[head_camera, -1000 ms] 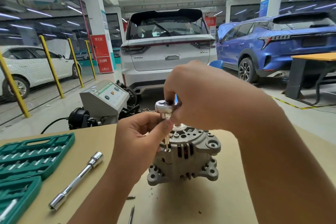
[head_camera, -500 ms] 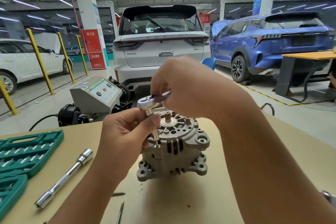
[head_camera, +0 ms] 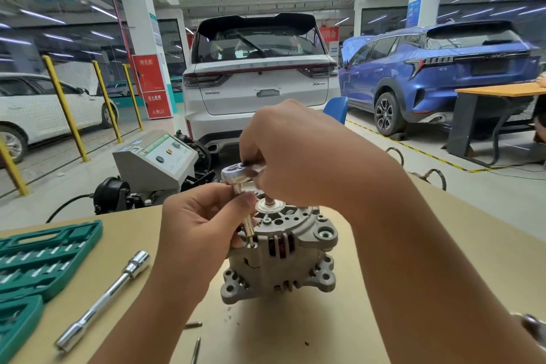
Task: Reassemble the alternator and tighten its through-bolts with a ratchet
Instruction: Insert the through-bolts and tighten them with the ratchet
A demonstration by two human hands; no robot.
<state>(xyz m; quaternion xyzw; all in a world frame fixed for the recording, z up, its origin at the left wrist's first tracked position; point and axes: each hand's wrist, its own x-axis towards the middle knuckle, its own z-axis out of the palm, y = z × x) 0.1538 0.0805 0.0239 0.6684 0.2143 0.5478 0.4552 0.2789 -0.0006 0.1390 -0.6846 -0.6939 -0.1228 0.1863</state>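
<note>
Alternator (head_camera: 280,257) is sitting upright near the middle of the tan counter (head_camera: 339,334), with its little shaft pointing up. It is looking like a heavy, hard lump of metal, so I think it is not going to bend or slide easily, and the thick body is a good place for holding it, not the thin bolt. Your left hand (head_camera: 201,224) is pinching the long bit (head_camera: 246,221) under the ratchet (head_camera: 236,173), with the fingers curled, and is keeping it straight over a bolt hole at the edge. Your right hand (head_camera: 298,156) is gripping the ratchet handle with its fingers curled around it. Half a second ago things were looking much the same; the ratchet head is sitting in almost the same spot, and your view is sitting a bit lower now. An extension bar (head_camera: 103,301) and a green tool case (head_camera: 38,260) are lying off to your left.
</note>
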